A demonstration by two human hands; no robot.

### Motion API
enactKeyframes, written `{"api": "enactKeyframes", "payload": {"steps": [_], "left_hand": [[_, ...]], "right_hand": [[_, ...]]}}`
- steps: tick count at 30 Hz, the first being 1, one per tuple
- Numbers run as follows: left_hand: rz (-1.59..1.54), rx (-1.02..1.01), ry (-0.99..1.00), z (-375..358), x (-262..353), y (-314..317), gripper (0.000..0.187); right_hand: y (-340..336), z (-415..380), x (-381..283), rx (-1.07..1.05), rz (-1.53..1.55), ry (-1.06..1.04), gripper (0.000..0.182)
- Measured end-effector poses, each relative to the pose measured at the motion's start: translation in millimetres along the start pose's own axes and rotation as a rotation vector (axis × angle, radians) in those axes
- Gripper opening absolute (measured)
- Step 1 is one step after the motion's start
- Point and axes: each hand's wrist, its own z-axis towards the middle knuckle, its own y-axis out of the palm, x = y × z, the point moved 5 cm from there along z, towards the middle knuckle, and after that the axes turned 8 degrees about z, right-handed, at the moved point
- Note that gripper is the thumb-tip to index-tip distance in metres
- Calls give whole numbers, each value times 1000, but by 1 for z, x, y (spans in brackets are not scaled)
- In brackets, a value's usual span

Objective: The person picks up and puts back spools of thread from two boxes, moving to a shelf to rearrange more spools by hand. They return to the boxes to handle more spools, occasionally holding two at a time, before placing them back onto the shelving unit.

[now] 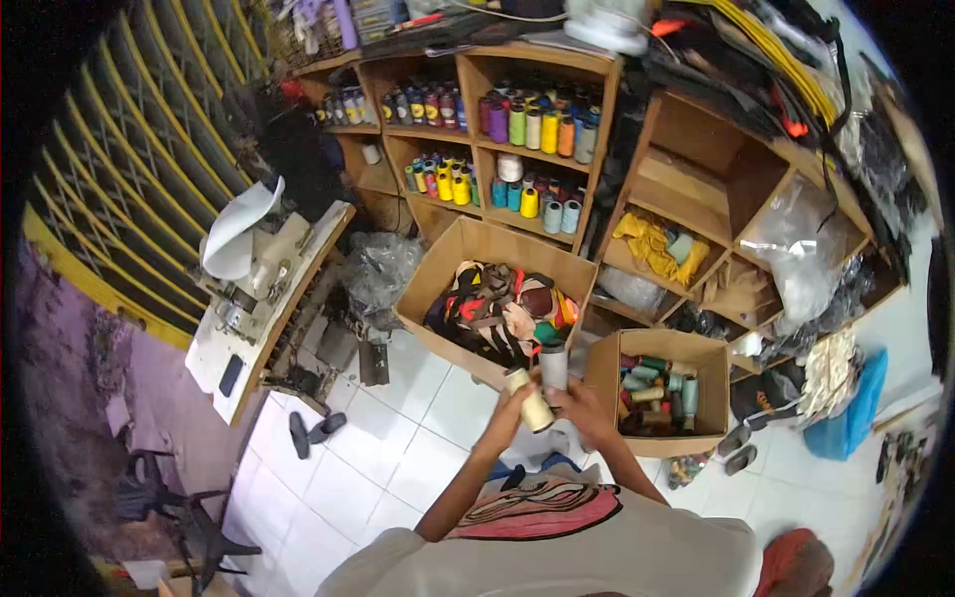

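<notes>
My left hand (505, 416) is closed around a cream thread spool (534, 406), which is tilted. Beside it, my right hand (585, 414) grips a grey thread spool (553, 368) that stands more upright. Both spools are close together in front of my body, near the front edge of a large cardboard box (423, 333) filled with a heap of colourful fabric pieces (507, 303). To the right of my hands stands a smaller cardboard box (711, 398) with several thread spools (652, 393) lying in it in mixed colours.
Wooden shelves (468, 139) hold rows of thread cones behind the boxes. More wooden cubbies (686, 179) on the right contain yellow cloth and plastic bags. A sewing machine (261, 279) sits on a white table (214, 373) at left. Black sandals (316, 434) lie on the tiled floor (398, 438).
</notes>
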Motion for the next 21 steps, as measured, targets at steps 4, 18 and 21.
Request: {"api": "enactKeyframes", "payload": {"steps": [4,18,21], "left_hand": [[86,32,243,-28,59,-40,45],[274,-37,318,-94,129,-149,81],[298,-19,293,-95,130,-169,75]], "right_hand": [[34,15,2,-9,-251,-37,43],[172,76,-27,-232,-410,-291,43],[195,101,-18,-321,-236,-38,34]]}}
